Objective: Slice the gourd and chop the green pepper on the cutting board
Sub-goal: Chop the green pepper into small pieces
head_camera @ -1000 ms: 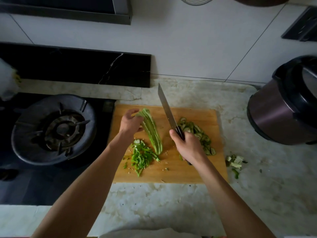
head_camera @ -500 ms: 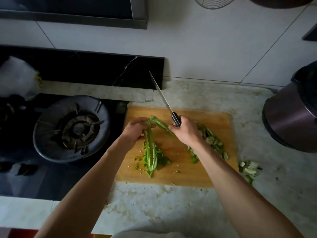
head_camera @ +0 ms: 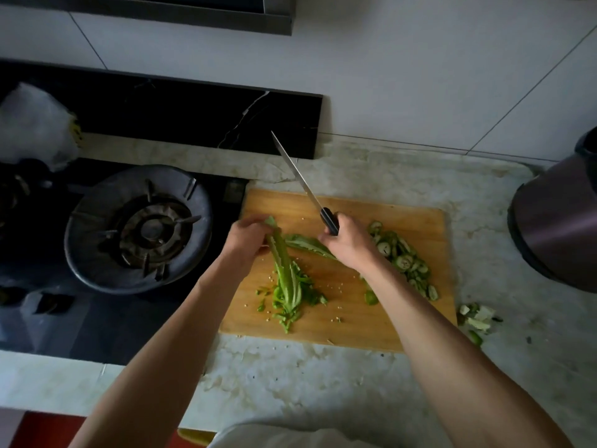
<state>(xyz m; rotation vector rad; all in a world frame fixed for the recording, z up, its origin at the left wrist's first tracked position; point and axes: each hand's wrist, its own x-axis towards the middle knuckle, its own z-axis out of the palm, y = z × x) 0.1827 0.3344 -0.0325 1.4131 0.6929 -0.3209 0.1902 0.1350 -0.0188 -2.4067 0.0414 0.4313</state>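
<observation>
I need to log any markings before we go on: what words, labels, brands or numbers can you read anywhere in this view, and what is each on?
None can be read.
Cooker at the right edge: no print visible on its side.
Knife: no mark visible on blade or handle.
Plastic bag by the stove: a yellow patch, too blurred to tell whether it is print.

Knife handle (head_camera: 329, 221): mostly hidden inside the right hand (head_camera: 347, 244); only its dark front end shows.
Pepper strip (head_camera: 308, 244): its right end runs under the right hand.
Left hand (head_camera: 247, 237) fingertips: covered by the pepper top.
Cooker (head_camera: 559, 227): cut off by the right edge.
White bag (head_camera: 35, 124): cut off at left, contents unclear.
Board scraps (head_camera: 478, 320): too small to identify.
</observation>
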